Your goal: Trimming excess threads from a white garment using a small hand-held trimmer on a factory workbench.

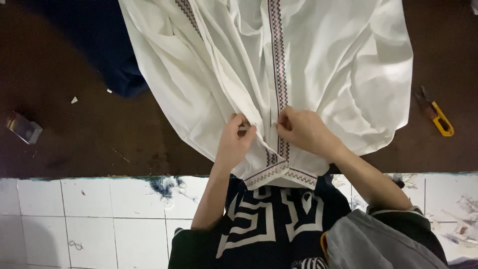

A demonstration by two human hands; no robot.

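— white cloth, what is it?
— a white garment (318,65) with a patterned trim band (277,60) down its middle, spread over the dark worktop (89,139), its lower edge hanging past the front.
— and the hands?
— left hand (235,142) has its fingers (244,128) pinched shut on a fold just left of the band; right hand (302,130) grips the cloth just right of it.
— anything else?
— yellow-handled snips (437,115) well off to the right, dark blue fabric (117,65) at upper left.
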